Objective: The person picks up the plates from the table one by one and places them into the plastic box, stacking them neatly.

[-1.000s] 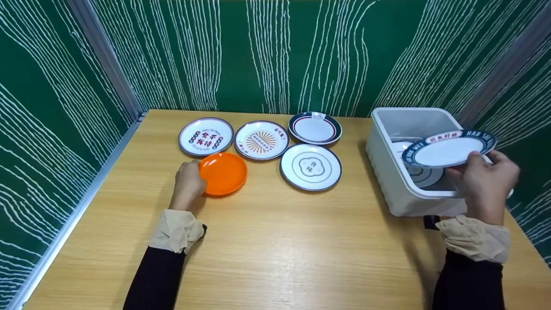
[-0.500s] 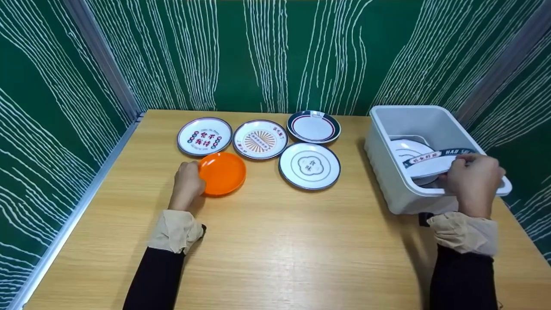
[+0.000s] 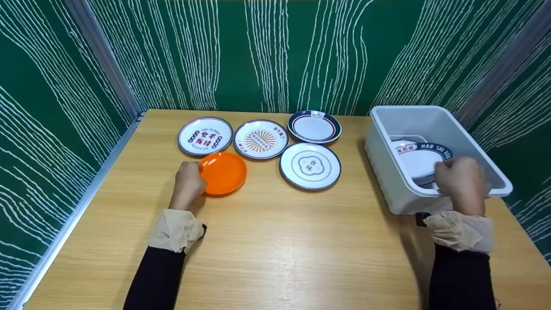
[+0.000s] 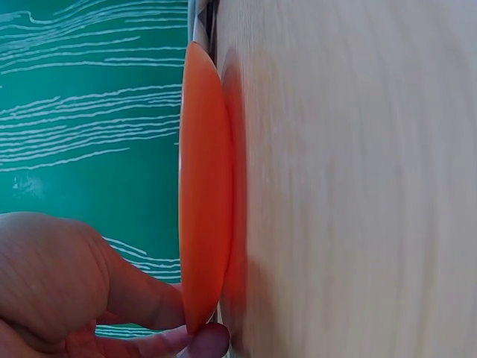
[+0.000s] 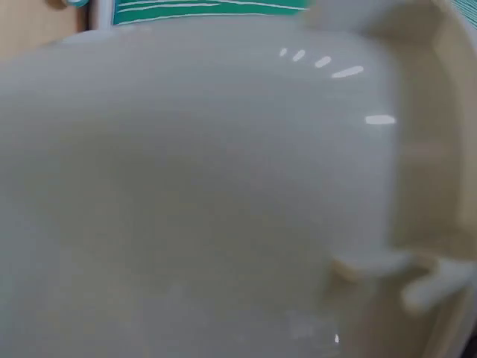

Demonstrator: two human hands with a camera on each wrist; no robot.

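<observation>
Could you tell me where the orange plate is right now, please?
In the head view the orange plate lies on the table, left of centre, just in front of the two leftmost patterned plates; the left hand grips its left edge.

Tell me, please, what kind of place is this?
Probably a staged recording booth, not a kitchen: green patterned walls close round a bare wooden table, with small plates laid out beside a white bin.
</observation>
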